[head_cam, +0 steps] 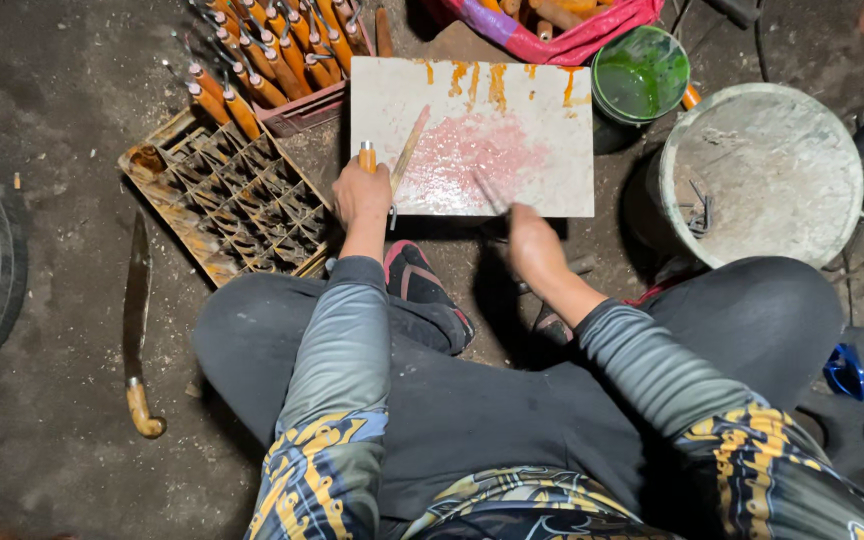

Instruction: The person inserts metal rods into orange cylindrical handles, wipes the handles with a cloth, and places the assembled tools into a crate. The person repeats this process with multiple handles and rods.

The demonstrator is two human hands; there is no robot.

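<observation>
The left hand (361, 196) grips an orange-handled tool (367, 157) at the white tile's (552, 100) near-left edge; it looks light, rigid, best held mid-handle. The right hand (532, 240), blurred: grip unclear.

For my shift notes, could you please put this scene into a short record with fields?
setting: person seated on a dirty floor
left hand: grips an orange-handled tool
right hand: blurred, at the near edge of the white board
board surface: pink and orange stains
left of board: divided crate
on floor: curved knife
right: white bucket
</observation>
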